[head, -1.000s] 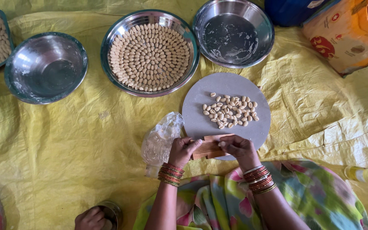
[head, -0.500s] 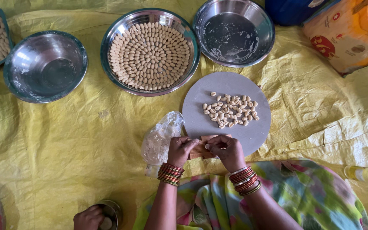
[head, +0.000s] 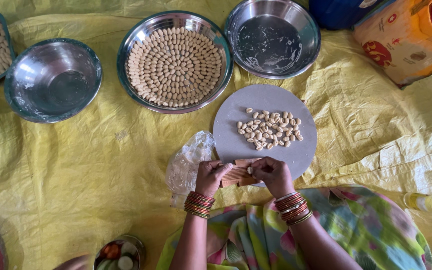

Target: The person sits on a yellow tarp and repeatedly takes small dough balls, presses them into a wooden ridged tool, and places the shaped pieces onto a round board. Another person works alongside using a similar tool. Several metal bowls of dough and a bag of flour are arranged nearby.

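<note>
Since the earlier frame both hands have drawn closer together over the ridged wooden board (head: 238, 172); the right hand (head: 272, 174), which sat further out along the board, now presses a small pale dough piece (head: 249, 170) against the ridges with its fingertips. The left hand (head: 210, 176) has its grip clamped on the board's left end, steadying it; the right hand's grip is pinched on the dough piece. The board lies at the near edge of the round grey slab (head: 264, 131), overhanging it toward the person. Just beyond the hands, on the slab, lies a loose pile of shaped ridged pieces (head: 268, 129), apart from the board, with bare slab between. Immediately left of the left hand sits a crumpled clear plastic bag (head: 188, 162), close to touching the wrist. Further ahead and left is a steel plate (head: 175, 61) filled with shaped pieces in rings; ahead and right, an emptied steel bowl (head: 273, 37); far left, another empty steel bowl (head: 52, 79). All rest on a yellow sheet (head: 76, 175) on the floor, with open room to the left of the bag and to the right of the slab. A small yellow bottle (head: 431, 204) lies well to the right.
</note>
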